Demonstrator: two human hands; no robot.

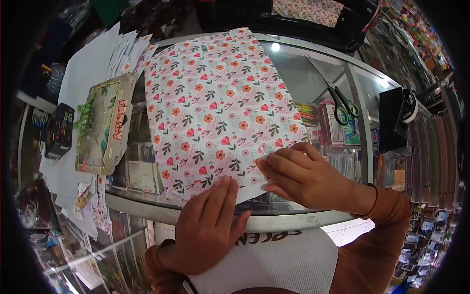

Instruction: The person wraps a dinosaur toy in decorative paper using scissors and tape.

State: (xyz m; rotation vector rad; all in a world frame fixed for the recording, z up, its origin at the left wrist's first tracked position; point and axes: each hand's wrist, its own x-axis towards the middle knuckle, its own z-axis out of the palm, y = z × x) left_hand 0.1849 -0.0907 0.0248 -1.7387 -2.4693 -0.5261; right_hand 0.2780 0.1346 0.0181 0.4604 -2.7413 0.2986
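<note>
A large sheet of floral paper point(215, 103), white and pink with red and orange flowers, lies on the glass counter point(289, 59). My left hand point(208, 223) rests on its near edge, fingers stretched out together and the thumb apart. At the near right corner, my right hand point(306, 176) has its fingers bent and pressed together on the paper; whether they pinch the edge is hard to tell. A narrow white strip shows along the near edge between my hands. Scissors point(338, 98) with black and green handles lie to the right, partly opened.
At the left, a printed card point(103, 125) and a black box point(59, 131) lie on stacked white papers point(93, 61). A tape dispenser point(395, 117) stands at the right. Goods show under the glass, and more floral paper point(308, 11) lies at the far side.
</note>
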